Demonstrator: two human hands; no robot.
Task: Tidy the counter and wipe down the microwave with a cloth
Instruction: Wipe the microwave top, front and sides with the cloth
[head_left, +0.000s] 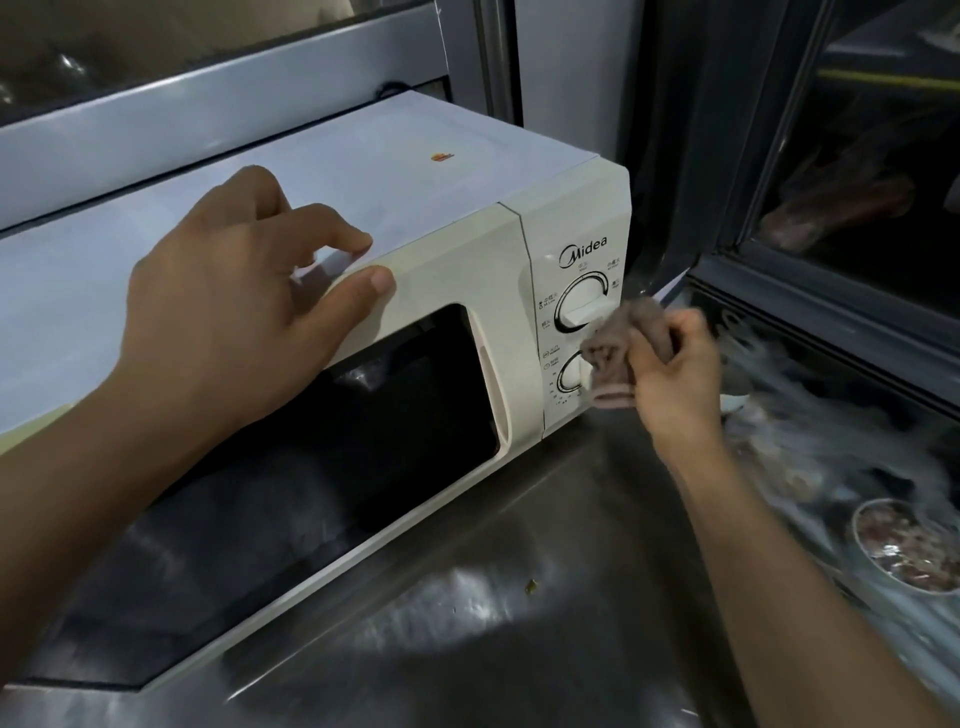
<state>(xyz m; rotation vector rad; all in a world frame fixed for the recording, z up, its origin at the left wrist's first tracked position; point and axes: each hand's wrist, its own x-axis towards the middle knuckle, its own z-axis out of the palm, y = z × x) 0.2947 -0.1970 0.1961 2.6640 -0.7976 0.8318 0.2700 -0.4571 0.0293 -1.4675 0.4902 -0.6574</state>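
Observation:
A cream microwave (457, 171) with a dark door window stands on a steel counter (519, 597). My left hand (223, 312) rests flat on its top front edge, thumb over the door frame, holding nothing. My right hand (675, 374) is closed on a bunched brown cloth (618, 348). The cloth presses against the control panel, covering part of the lower dial (571, 376) and touching the upper dial (582, 306).
A glass-fronted display case (831, 322) stands right of the microwave, with wrapped food and a bowl (904, 545) inside. A small green crumb (531, 586) lies on the counter in front. A grey ledge (208, 104) runs behind the microwave.

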